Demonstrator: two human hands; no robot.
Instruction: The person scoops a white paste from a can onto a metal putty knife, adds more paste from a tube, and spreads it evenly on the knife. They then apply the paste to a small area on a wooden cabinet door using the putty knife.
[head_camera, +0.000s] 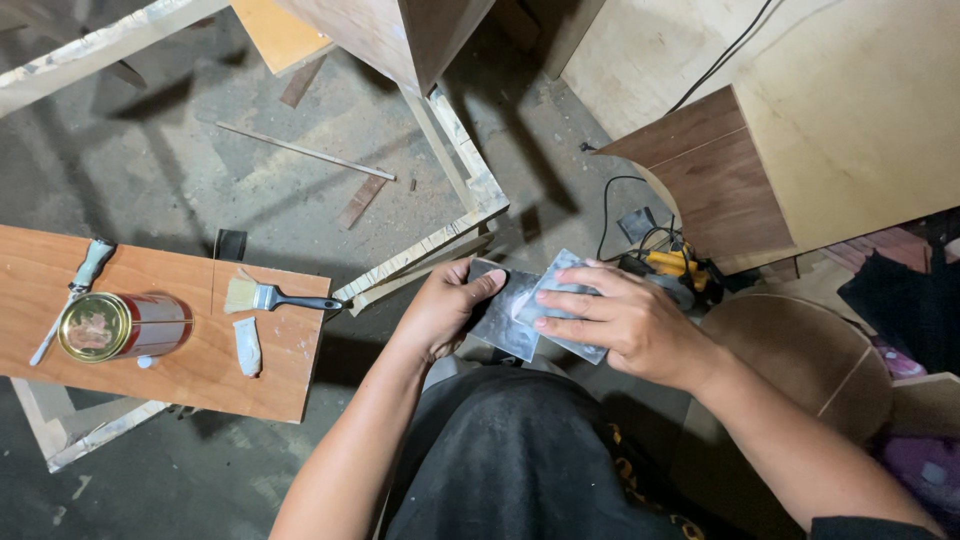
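Observation:
A grey, dusty sheet of sandpaper (520, 312) is held in front of my lap by both hands. My left hand (440, 305) pinches its left edge with the thumb on top. My right hand (625, 320) lies over the sheet's right part, fingers spread flat across it and curled round its far edge. The sheet looks folded or creased down its middle. My dark trousers (520, 450) are below it.
At left a reddish wooden board (160, 330) carries an open tin can (120, 326), a paintbrush (275, 297), a scraper (75, 290) and a small white lump (247, 346). A yellow power tool (675, 266) with cable lies on the floor. Wooden panels (800, 130) and frames (450, 190) stand around.

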